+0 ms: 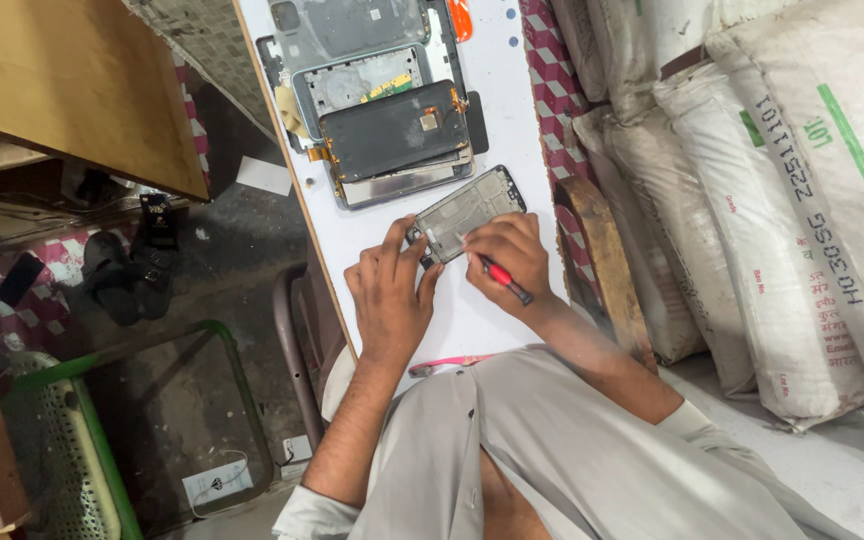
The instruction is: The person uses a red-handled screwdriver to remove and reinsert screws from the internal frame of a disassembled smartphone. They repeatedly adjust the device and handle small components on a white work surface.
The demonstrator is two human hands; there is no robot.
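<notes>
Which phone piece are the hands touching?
The small phone frame lying apart, nearest the person; both the left hand and right hand touch it. The stacked pieces lie untouched.
</notes>
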